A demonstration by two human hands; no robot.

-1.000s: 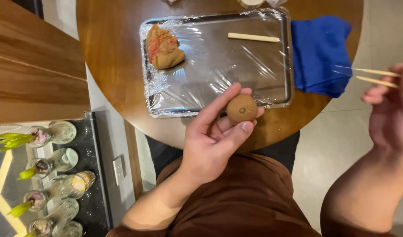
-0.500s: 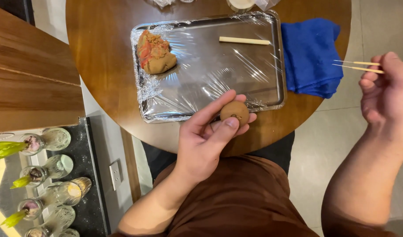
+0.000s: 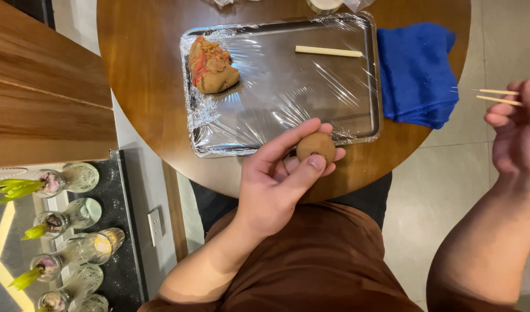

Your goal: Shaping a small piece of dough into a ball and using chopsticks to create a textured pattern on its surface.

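Observation:
My left hand (image 3: 279,179) holds a small round brown dough ball (image 3: 315,147) between thumb and fingers, over the near edge of a round wooden table (image 3: 143,86). My right hand (image 3: 516,130) is off to the right above the floor, pinching two thin wooden sticks (image 3: 496,96). A metal tray (image 3: 334,75) wrapped in clear film lies on the table beyond the ball. A lump of brown and reddish dough (image 3: 212,65) sits in its left part. A single pale wooden stick (image 3: 328,51) rests near its far edge.
A folded blue cloth (image 3: 418,72) lies on the table right of the tray. Several glass vases with sprouting bulbs (image 3: 51,225) stand on a dark surface at lower left. A wooden panel (image 3: 39,86) runs along the left. Pale floor tiles show at right.
The view has shifted slightly. My right hand with the sticks has drifted a little lower and further right. My left hand keeps the dough ball in much the same place.

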